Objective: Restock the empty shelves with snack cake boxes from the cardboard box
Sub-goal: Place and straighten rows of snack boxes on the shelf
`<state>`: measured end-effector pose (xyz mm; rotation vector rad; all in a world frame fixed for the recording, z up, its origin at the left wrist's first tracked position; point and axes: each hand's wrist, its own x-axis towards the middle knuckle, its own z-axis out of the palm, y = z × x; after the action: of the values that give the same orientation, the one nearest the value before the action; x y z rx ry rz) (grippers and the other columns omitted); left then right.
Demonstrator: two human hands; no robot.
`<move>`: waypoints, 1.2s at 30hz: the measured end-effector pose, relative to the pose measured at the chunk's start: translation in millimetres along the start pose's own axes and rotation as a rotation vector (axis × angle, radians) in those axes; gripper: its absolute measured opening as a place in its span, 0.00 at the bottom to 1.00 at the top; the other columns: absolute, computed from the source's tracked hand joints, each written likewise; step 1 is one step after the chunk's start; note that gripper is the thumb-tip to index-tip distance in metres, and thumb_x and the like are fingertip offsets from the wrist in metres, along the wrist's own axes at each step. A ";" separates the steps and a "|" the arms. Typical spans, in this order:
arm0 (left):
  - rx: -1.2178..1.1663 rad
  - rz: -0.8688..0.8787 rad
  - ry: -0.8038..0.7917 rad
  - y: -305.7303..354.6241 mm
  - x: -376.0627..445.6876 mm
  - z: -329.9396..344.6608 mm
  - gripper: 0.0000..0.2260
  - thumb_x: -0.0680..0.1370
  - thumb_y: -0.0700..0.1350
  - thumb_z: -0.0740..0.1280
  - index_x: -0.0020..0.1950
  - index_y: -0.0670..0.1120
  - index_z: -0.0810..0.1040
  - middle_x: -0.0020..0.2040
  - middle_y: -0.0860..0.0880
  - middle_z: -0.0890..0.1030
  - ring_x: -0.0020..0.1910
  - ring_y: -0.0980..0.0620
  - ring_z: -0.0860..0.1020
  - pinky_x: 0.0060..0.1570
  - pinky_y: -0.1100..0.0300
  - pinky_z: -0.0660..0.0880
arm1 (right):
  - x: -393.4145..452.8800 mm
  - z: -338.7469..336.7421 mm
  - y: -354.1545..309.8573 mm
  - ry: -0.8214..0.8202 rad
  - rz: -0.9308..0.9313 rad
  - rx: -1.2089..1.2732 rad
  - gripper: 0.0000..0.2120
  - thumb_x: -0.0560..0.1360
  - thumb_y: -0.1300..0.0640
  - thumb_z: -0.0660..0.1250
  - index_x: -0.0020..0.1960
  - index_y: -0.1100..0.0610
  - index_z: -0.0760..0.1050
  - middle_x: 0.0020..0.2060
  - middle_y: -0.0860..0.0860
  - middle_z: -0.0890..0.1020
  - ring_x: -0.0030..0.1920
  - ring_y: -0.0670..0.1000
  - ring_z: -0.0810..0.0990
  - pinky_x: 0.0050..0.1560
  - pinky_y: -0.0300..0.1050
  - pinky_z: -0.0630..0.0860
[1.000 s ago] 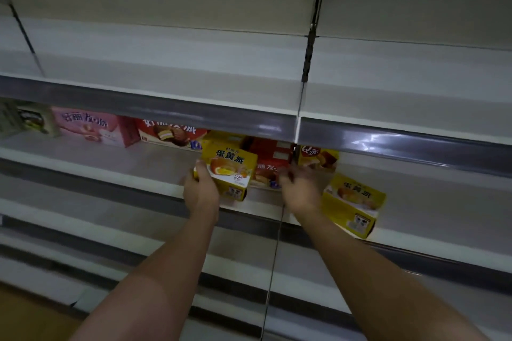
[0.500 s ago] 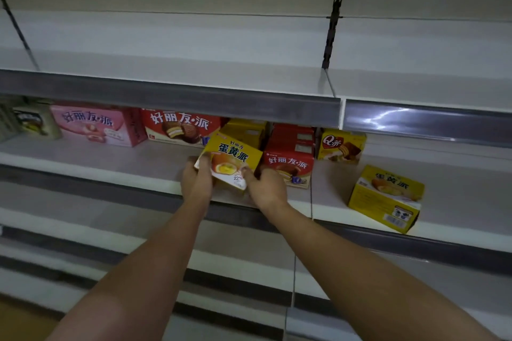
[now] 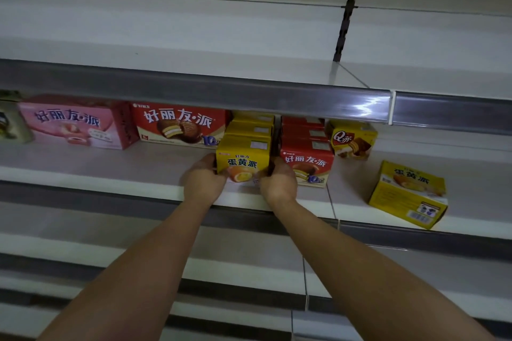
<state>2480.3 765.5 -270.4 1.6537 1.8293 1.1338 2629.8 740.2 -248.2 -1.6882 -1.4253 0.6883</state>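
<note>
A yellow snack cake box (image 3: 243, 156) stands upright on the middle shelf (image 3: 110, 166), at the front of a row of like yellow boxes. My left hand (image 3: 203, 178) grips its left side and my right hand (image 3: 278, 183) grips its right side. To its right is a row of red boxes (image 3: 307, 163), then a yellow Q box (image 3: 353, 140). Another yellow box (image 3: 408, 195) lies tilted near the shelf's front edge on the right. The cardboard box is out of view.
A large red box (image 3: 178, 124) and a pink box (image 3: 74, 123) stand further left, with a pale box (image 3: 11, 119) at the far left edge. The upper shelf (image 3: 194, 44) holds nothing; its grey price rail (image 3: 194, 91) overhangs the boxes. Lower shelves run below my arms.
The yellow box was tilted in my hands and now stands upright in line with its row. My right hand has come onto its right side. The view has shifted left and closer.
</note>
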 end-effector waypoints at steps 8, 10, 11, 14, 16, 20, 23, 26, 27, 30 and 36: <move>-0.009 -0.042 0.225 11.0 -8.9 -1.2 0.23 0.73 0.48 0.72 0.65 0.45 0.70 0.57 0.42 0.77 0.54 0.39 0.77 0.46 0.52 0.72 | -4.3 -16.2 -0.3 0.394 0.071 0.263 0.01 0.77 0.58 0.63 0.47 0.54 0.71 0.41 0.50 0.76 0.45 0.54 0.77 0.43 0.43 0.70; -0.039 0.029 0.395 28.2 -22.0 -1.9 0.19 0.74 0.47 0.70 0.61 0.42 0.70 0.53 0.41 0.78 0.49 0.40 0.78 0.41 0.54 0.70 | -0.4 -33.6 3.5 0.587 -0.004 0.274 0.04 0.75 0.56 0.64 0.47 0.53 0.69 0.44 0.51 0.78 0.46 0.54 0.78 0.42 0.45 0.72; -0.044 0.082 0.409 38.7 -28.2 0.6 0.16 0.75 0.46 0.68 0.59 0.42 0.71 0.51 0.41 0.78 0.47 0.41 0.78 0.39 0.56 0.68 | 4.2 -42.0 8.3 0.644 -0.012 0.262 0.06 0.74 0.56 0.66 0.50 0.54 0.70 0.47 0.53 0.79 0.49 0.55 0.78 0.46 0.47 0.74; -0.050 0.243 0.247 69.0 -45.2 22.6 0.07 0.76 0.41 0.65 0.54 0.43 0.75 0.47 0.44 0.80 0.43 0.45 0.78 0.37 0.59 0.66 | 15.1 -61.3 19.4 0.592 0.091 0.230 0.19 0.73 0.57 0.68 0.62 0.58 0.69 0.57 0.55 0.76 0.59 0.56 0.75 0.59 0.53 0.74; -0.094 0.296 0.105 85.4 -55.0 44.0 0.09 0.76 0.41 0.66 0.56 0.45 0.76 0.50 0.46 0.80 0.47 0.47 0.79 0.41 0.60 0.70 | 18.0 -67.9 23.0 0.556 0.116 0.248 0.22 0.71 0.58 0.68 0.63 0.57 0.68 0.58 0.55 0.76 0.59 0.57 0.76 0.59 0.58 0.75; -0.186 0.133 -0.089 107.3 -60.5 76.7 0.24 0.77 0.44 0.67 0.71 0.47 0.65 0.63 0.44 0.74 0.59 0.44 0.76 0.52 0.55 0.73 | 26.4 -73.0 29.9 0.364 0.155 0.264 0.27 0.67 0.55 0.64 0.66 0.52 0.65 0.58 0.55 0.78 0.57 0.58 0.78 0.57 0.61 0.76; -0.310 0.015 -0.094 116.3 -61.2 81.8 0.26 0.77 0.45 0.67 0.71 0.46 0.61 0.66 0.43 0.69 0.60 0.42 0.74 0.56 0.52 0.73 | 24.2 -77.9 29.8 0.186 0.173 0.339 0.20 0.72 0.56 0.65 0.63 0.50 0.68 0.55 0.52 0.80 0.55 0.55 0.79 0.59 0.59 0.76; -0.377 -0.045 -0.034 121.5 -64.1 76.5 0.26 0.76 0.44 0.68 0.70 0.43 0.60 0.66 0.42 0.67 0.61 0.42 0.72 0.55 0.54 0.70 | 10.2 -84.9 22.7 0.050 0.133 0.381 0.18 0.76 0.57 0.67 0.64 0.49 0.68 0.60 0.54 0.78 0.60 0.53 0.76 0.66 0.54 0.71; -0.361 -0.046 -0.008 122.0 -66.3 74.7 0.27 0.76 0.44 0.69 0.70 0.43 0.60 0.66 0.42 0.66 0.61 0.42 0.72 0.54 0.54 0.69 | 5.2 -87.9 21.7 0.019 0.114 0.397 0.20 0.76 0.58 0.67 0.66 0.51 0.67 0.61 0.55 0.77 0.62 0.54 0.75 0.67 0.53 0.70; -0.366 0.013 0.086 125.0 -70.6 72.4 0.27 0.74 0.41 0.70 0.69 0.42 0.62 0.66 0.42 0.67 0.60 0.42 0.73 0.53 0.56 0.68 | -4.9 -101.1 24.6 0.007 0.107 0.390 0.23 0.74 0.64 0.69 0.66 0.53 0.66 0.57 0.53 0.78 0.59 0.52 0.76 0.61 0.46 0.72; -0.548 0.080 0.216 154.8 -75.0 80.8 0.20 0.77 0.43 0.67 0.68 0.43 0.67 0.64 0.45 0.73 0.60 0.48 0.74 0.49 0.64 0.68 | -0.9 -140.6 31.3 0.152 0.085 0.514 0.26 0.70 0.69 0.71 0.65 0.56 0.70 0.57 0.53 0.79 0.55 0.53 0.79 0.53 0.46 0.77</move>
<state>2651.8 710.2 -210.2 1.3284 1.3928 1.7179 2761.2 705.7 -200.5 -1.3644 -0.9694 0.8674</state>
